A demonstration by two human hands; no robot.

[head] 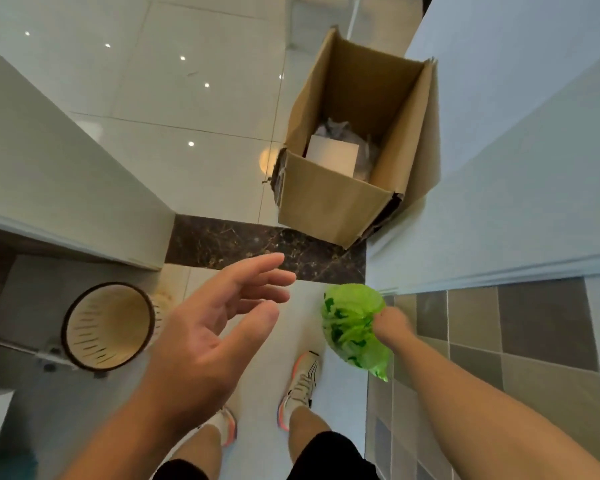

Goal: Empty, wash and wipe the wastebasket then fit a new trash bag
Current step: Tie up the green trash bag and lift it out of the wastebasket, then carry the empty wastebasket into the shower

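A bright green trash bag (349,323), bunched into a bundle, hangs low at the right, gripped by my right hand (392,323). My left hand (219,327) is raised in the middle of the view, palm showing and fingers spread, holding nothing. The wastebasket (108,327), round, cream-coloured with a dark rim and slotted sides, stands on the floor at the lower left with nothing in it.
A tall open cardboard box (329,206) holding white and grey rubbish stands ahead beside the right wall. A dark marble threshold (222,242) crosses the doorway. A wall corner juts in at the left. My two feet in white trainers stand below.
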